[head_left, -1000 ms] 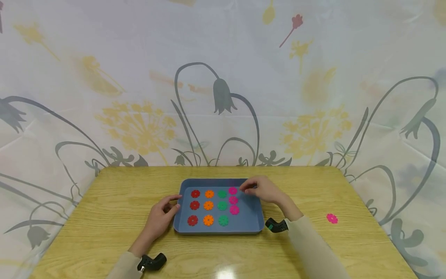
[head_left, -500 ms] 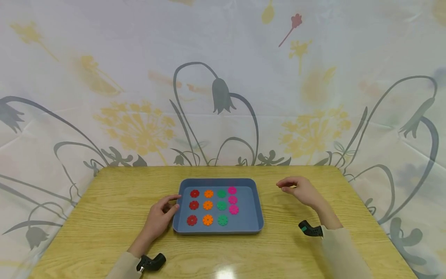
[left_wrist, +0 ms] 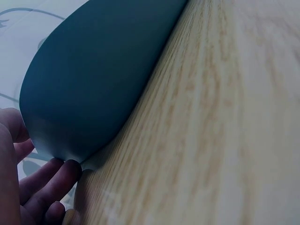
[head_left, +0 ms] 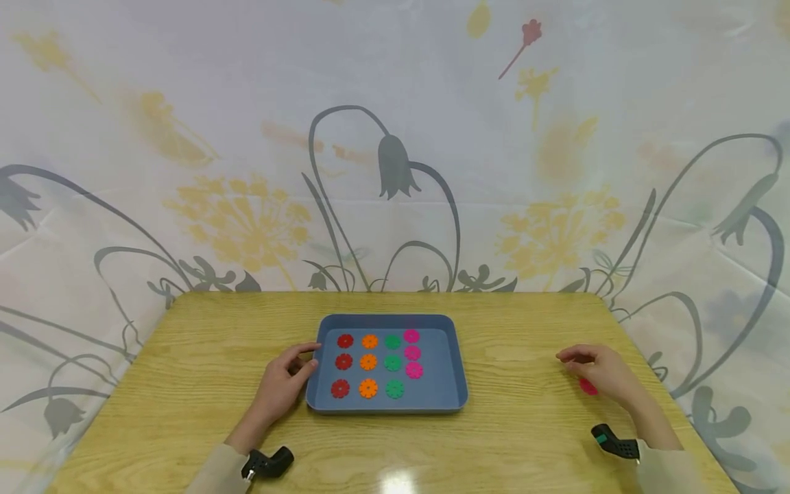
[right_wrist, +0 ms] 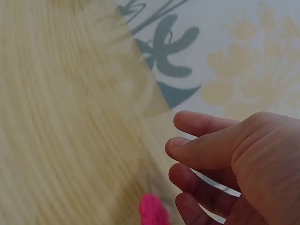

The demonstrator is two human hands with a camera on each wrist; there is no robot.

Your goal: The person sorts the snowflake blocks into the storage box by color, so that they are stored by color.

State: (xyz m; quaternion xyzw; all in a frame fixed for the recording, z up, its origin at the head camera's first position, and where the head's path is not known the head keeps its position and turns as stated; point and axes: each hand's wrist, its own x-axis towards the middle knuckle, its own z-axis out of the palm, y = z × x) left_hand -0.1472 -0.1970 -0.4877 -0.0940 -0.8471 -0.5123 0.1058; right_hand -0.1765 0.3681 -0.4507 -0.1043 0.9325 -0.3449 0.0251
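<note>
A blue-grey tray (head_left: 439, 385) holds notched plastic discs: a red column (head_left: 343, 361), an orange column (head_left: 368, 361), a green column (head_left: 393, 362) and a pink column (head_left: 412, 353). My left hand (head_left: 279, 386) holds the tray's left side, thumb and index at the rim; in the left wrist view other fingertips (left_wrist: 70, 171) touch its outer wall low down. At the right of the table my right hand (head_left: 601, 372) hovers over a loose pink disc (head_left: 588, 387), partly covering it. In the right wrist view the fingers are relaxed and apart from that disc (right_wrist: 153, 210).
The wooden table (head_left: 512, 439) runs back to a flower-printed cloth backdrop (head_left: 395, 233). Bare wood lies between the tray and my right hand. The table's right edge is close to my right forearm.
My right hand has left the tray's pink column and moved right to above the loose pink disc. My left hand stays at the tray's left side.
</note>
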